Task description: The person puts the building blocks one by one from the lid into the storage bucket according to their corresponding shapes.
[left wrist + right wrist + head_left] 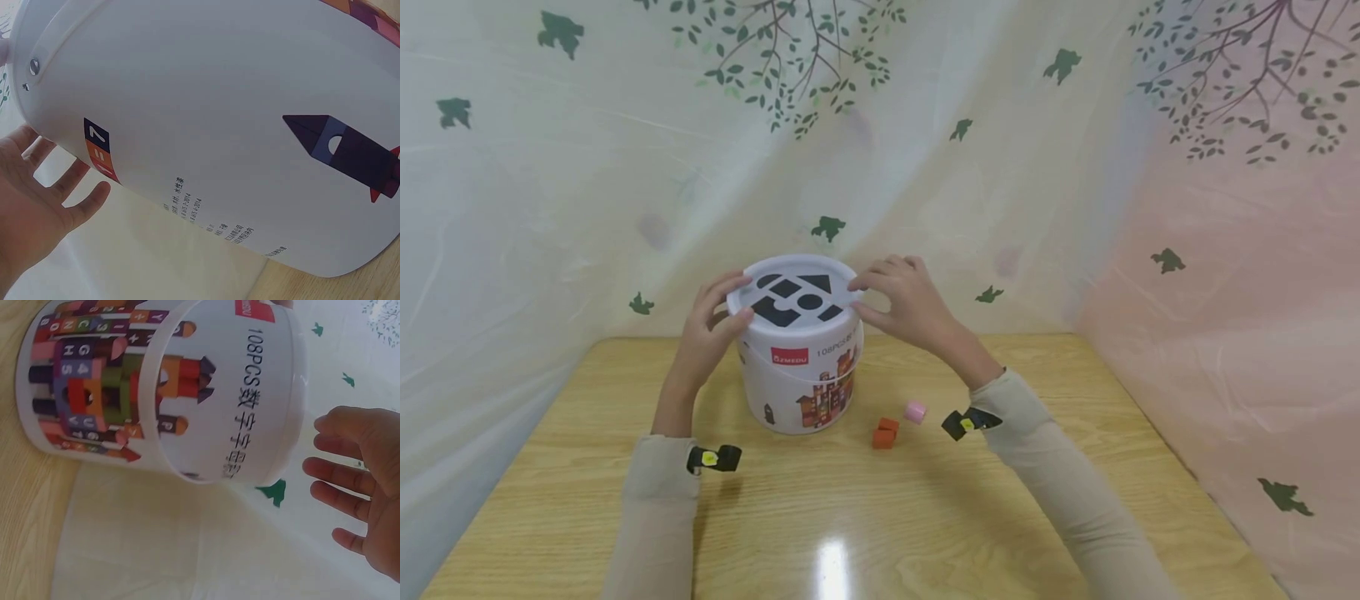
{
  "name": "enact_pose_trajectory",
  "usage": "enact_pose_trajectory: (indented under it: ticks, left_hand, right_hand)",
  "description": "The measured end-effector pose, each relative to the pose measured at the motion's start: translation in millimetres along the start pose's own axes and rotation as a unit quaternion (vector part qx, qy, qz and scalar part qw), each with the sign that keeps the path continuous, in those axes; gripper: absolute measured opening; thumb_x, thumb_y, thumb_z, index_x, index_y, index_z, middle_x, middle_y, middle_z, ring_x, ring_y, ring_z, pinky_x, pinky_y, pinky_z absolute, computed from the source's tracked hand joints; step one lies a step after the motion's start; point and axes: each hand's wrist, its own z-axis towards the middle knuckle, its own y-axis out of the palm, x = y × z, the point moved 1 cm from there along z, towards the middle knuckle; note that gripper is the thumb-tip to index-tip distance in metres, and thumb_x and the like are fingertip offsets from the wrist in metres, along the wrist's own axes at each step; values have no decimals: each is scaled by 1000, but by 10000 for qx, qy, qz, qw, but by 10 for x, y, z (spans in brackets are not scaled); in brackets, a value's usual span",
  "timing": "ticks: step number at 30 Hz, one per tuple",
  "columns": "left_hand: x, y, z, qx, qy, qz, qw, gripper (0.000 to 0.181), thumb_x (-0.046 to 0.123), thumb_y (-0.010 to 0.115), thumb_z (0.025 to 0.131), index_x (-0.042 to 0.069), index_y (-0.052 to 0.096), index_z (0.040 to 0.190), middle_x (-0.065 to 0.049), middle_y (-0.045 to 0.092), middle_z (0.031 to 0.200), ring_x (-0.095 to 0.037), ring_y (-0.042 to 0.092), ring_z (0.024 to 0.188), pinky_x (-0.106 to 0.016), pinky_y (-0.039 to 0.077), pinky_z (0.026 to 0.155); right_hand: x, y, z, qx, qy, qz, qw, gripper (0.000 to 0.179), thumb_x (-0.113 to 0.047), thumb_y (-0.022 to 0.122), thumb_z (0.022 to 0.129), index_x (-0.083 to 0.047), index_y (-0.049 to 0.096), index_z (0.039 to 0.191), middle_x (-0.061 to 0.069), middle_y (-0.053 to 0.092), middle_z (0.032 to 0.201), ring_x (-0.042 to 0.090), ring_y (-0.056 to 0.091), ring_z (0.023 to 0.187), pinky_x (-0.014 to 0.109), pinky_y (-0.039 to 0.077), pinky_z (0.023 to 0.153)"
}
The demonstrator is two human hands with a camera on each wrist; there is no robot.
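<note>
A white toy-block bucket point(797, 387) stands upright on the table, printed with a red label and a castle of blocks. Its white lid point(758, 287) has several dark shape cut-outs and sits on top. My left hand point(703, 325) touches the lid's left edge, fingers and thumb spread along the rim; the left wrist view shows its fingers point(78, 178) loosely extended beside the bucket. At the lid's right edge is my right hand point(906, 300), fingertips near or at the rim. In the right wrist view that hand point(369, 481) has relaxed fingers, holding nothing.
Two orange blocks point(883, 437) and a pink cylinder block point(915, 412) lie on the wooden table point(790, 517), right of the bucket's base. Behind stands a pale curtain point(940, 200) with printed leaves and branches. The bucket's white handle point(150, 381) hangs down its front.
</note>
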Motion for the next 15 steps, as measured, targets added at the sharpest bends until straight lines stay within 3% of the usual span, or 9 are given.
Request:
enact_pose_trajectory:
  ticks: [9,15]
  left_hand:
    - [2,-4,0,20,-58,28,10000,54,27,60,99,16,49,151,-1,32,163,-27,34,143,-60,35,120]
    - [2,2,8,4,-22,-7,10000,55,26,59,99,15,48,151,-3,31,164,-29,34,143,-62,34,120]
  right_hand:
    - [238,34,-219,267,-11,-90,9996,18,-22,73,92,-12,76,107,4,75,104,25,62,105,53,42,103]
    - [339,119,-396,-16,-69,6,10000,17,-23,73,92,-12,77,104,3,75,100,25,62,105,54,43,101]
